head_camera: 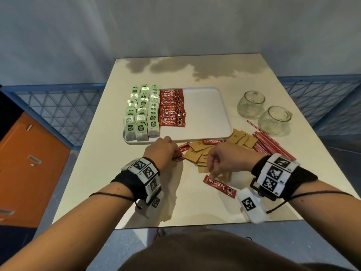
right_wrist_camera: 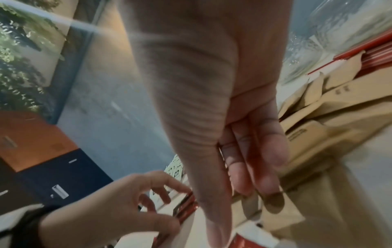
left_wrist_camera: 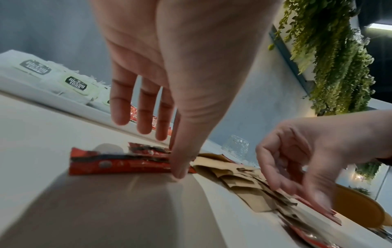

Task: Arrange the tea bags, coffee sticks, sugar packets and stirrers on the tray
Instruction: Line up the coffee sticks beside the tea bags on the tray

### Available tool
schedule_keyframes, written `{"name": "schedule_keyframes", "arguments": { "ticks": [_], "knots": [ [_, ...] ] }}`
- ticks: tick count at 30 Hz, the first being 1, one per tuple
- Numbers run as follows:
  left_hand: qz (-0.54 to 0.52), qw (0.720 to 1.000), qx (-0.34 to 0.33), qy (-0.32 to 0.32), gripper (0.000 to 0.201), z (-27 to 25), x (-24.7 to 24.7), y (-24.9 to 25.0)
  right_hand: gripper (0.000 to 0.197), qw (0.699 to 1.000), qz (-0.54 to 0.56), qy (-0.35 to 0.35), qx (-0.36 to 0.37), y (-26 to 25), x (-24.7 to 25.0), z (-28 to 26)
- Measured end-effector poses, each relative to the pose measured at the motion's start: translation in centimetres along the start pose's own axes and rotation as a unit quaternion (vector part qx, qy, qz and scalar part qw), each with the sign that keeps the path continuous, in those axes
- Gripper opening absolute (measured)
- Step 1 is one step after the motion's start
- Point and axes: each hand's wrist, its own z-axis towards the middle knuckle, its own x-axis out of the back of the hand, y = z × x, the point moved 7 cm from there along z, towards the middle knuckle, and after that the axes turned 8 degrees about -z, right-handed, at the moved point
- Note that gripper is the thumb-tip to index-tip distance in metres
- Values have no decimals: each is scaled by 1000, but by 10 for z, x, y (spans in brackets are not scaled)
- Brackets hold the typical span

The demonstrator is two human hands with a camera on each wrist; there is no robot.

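The white tray holds rows of green tea bags on its left and a column of red coffee sticks beside them. In front of it lie loose coffee sticks, brown sugar packets and red stirrers. My left hand pinches a few coffee sticks on the table by the tray's front edge, thumb on their end. My right hand pinches the near end of a single coffee stick lying close to me.
Two empty glass jars stand right of the tray, behind the stirrers. The table's left edge drops to blue mesh crates and an orange cabinet. Bare tabletop lies behind the tray.
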Motion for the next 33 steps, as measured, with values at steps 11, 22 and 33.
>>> {"name": "schedule_keyframes", "arguments": {
  "ticks": [11, 22, 33],
  "knots": [
    [-73, 994, 81, -16, 30, 2, 1, -3, 29, 991, -128, 20, -20, -10, -17, -2],
    [-136, 982, 88, -102, 20, -15, 5, -18, 20, 995, 98, 12, 15, -28, 12, 10],
    [-572, 810, 126, -21, 26, -23, 25, -24, 22, 972, 223, 43, 54, -46, 37, 46]
  ]
}}
